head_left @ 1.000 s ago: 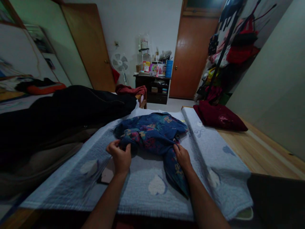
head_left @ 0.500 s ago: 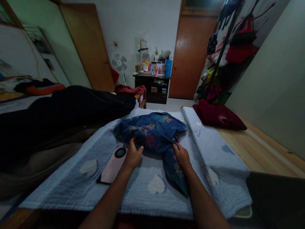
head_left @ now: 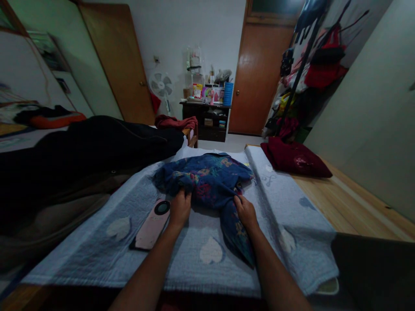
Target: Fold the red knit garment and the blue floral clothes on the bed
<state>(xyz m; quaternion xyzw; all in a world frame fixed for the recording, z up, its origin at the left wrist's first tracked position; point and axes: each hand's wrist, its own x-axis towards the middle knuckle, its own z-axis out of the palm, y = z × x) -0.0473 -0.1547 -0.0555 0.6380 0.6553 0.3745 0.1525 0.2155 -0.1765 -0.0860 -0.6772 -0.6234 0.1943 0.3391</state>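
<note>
The bed [head_left: 30,296] carries a light-blue quilted fabric cover with white heart motifs [head_left: 194,276]. Directly on the cover: a crumpled dark-blue floral fabric garment [head_left: 207,179], near centre; a flat pink rectangular phone with a round black ring [head_left: 151,229], near the garment; a black fabric heap [head_left: 103,149], left side.

Our single head-worn view, we look forward and down across the bedcover [head_left: 191,272], left hand [head_left: 180,209] and right hand [head_left: 247,212] near, far wall [head_left: 194,26] facing us.

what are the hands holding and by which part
The blue floral garment: the left hand grips its bunched near edge, the right hand where a sleeve-like part begins.
</note>
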